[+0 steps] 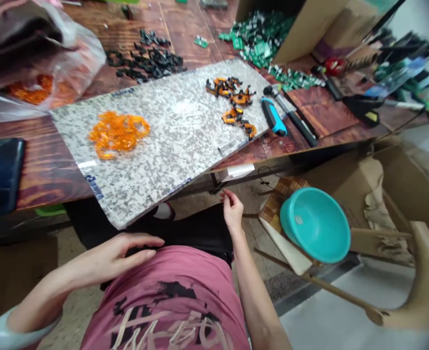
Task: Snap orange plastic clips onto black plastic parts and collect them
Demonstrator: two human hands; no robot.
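Note:
My left hand [132, 250] rests at the waist of the pink shirt, thumb and fingers apart, holding nothing. Over my lap, to the right, is my right hand [232, 209], its fingers curled together; whether something small is between them I cannot make out. Both hands are below the front edge of a speckled stone slab [170, 141]. On the slab's left part lies a pile of translucent orange pieces [117, 132]. Several joined orange and black pieces [240, 97] lie near its right end. Behind the slab are loose black pieces [156, 63] on the wooden table [46, 165].
Green circuit boards [260, 39] spill from a cardboard box [309, 29] at the back right. A blue-black tool [273, 116] and a hammer [296, 119] lie right of the slab. A turquoise basin [319, 226] sits on a chair. At left are a plastic bag [86, 58] and dark tablet [1, 172].

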